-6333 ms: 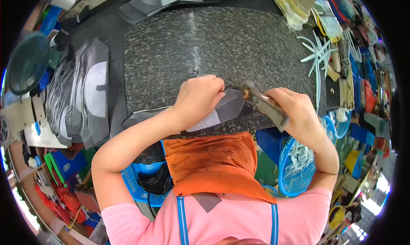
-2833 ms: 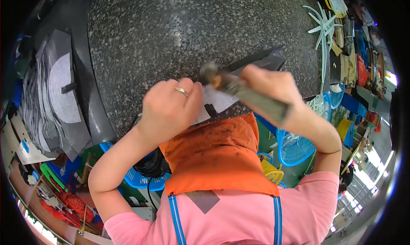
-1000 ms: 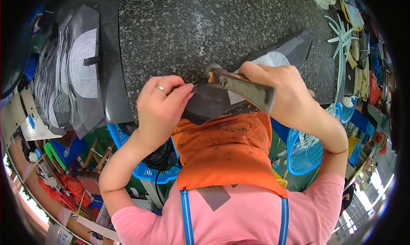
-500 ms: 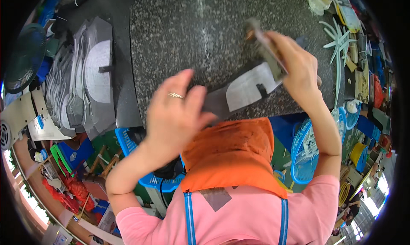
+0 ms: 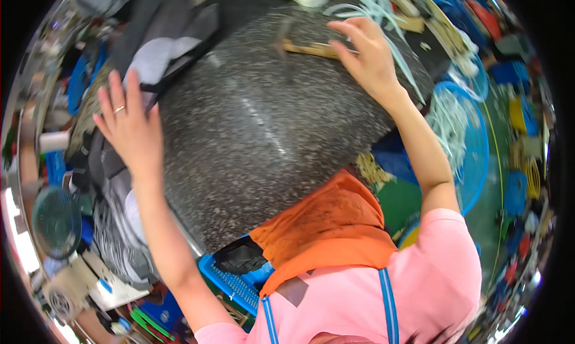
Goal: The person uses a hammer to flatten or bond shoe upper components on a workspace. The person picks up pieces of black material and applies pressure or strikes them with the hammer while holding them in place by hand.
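Note:
My left hand is stretched out at the left side of the dark speckled stone slab, fingers spread. Its fingertips overlap the edge of a dark grey sheet piece with a white patch; whether they touch it I cannot tell. At the far right of the slab my right hand has its fingers apart and curved. Under its thumb side is the wooden handle of a hammer, whose blurred head points left. The hammer appears to lie loose on the slab.
Stacked grey sheet pieces lie left of the slab. Pale strips sit at its far right, and a blue basket of similar strips stands right. Another blue basket is below the slab's near edge, beside my orange apron.
The view has turned. My left hand has moved far left, toward the sheet pieces. My right hand has loosened from the hammer. The sheet piece at the slab's near edge is gone from there.

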The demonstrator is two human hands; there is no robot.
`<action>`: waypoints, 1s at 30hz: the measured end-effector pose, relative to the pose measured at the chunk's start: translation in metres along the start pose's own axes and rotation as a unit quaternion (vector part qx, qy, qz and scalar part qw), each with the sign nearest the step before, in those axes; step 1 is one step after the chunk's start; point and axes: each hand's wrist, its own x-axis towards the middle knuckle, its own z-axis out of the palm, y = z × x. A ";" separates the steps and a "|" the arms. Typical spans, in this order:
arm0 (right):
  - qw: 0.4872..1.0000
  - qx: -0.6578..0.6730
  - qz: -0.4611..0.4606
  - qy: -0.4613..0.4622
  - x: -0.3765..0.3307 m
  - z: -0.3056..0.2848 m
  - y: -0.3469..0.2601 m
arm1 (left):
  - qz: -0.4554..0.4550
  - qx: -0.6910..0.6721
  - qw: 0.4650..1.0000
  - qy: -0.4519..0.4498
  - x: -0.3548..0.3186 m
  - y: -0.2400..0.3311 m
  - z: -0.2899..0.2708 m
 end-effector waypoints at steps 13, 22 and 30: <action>0.865 -0.130 0.466 -0.136 -0.257 -0.030 0.205 | -0.247 0.077 0.944 -0.203 -0.199 -0.128 -0.044; 0.674 0.208 0.671 -0.231 -0.319 -0.073 0.389 | -0.201 0.084 0.969 -0.116 -0.165 -0.048 -0.058; 0.725 0.101 0.602 -0.318 -0.290 -0.040 0.354 | -0.329 0.047 0.923 -0.195 -0.155 -0.062 -0.076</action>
